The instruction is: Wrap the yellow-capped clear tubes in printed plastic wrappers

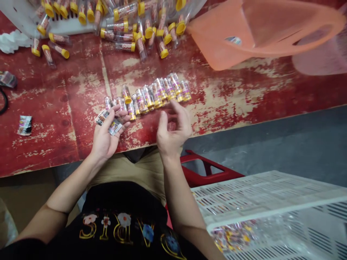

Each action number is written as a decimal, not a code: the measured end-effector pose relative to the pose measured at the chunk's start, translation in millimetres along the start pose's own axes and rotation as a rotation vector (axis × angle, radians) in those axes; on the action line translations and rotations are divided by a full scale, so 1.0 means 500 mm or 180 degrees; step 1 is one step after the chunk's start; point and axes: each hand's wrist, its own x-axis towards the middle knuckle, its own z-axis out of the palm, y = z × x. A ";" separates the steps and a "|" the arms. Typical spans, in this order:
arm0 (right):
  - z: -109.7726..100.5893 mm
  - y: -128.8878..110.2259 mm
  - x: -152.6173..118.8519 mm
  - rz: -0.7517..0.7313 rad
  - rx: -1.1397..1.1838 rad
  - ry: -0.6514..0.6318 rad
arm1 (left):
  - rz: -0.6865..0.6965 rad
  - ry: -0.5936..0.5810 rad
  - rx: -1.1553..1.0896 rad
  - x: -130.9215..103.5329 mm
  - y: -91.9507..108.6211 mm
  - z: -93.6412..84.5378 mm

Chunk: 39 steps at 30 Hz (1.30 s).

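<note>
My left hand is closed around a small stack of printed plastic labels, the thumb pressing on them. Just beyond the fingers runs a slanting row of small clear tubes with yellow caps and printed wraps. One tube stands out from the row, its yellow cap toward me. My right hand is near the right part of the row, fingers curled and thumb apart from the index finger, with nothing visible between them. Whether its fingertips touch a tube I cannot tell.
Many unwrapped yellow-capped tubes spill from a white container at the back. An orange plastic scoop lies at the back right. A small printed packet is on the left. A white crate stands beside a red stool.
</note>
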 end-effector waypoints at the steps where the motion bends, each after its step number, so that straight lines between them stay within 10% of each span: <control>1: 0.005 -0.018 0.002 -0.0062 -0.0029 -0.0148 | 0.0044 0.0063 -0.0054 0.001 0.001 -0.007; 10: 0.133 -0.061 0.088 -0.0739 -0.0953 -0.1691 | 0.0268 0.0299 -0.0166 -0.015 0.034 -0.043; 24: 0.010 -0.045 -0.057 -0.0540 -0.0360 -0.0446 | 0.0559 -0.0069 -0.0010 -0.047 0.027 -0.055; 30: -0.034 -0.044 -0.104 -0.0407 0.0105 -0.0310 | 0.2084 -0.0126 0.2187 0.098 0.065 -0.024; 39: -0.029 -0.040 -0.146 -0.0206 0.0262 -0.0470 | 0.1866 -0.0442 0.4198 0.243 0.059 0.013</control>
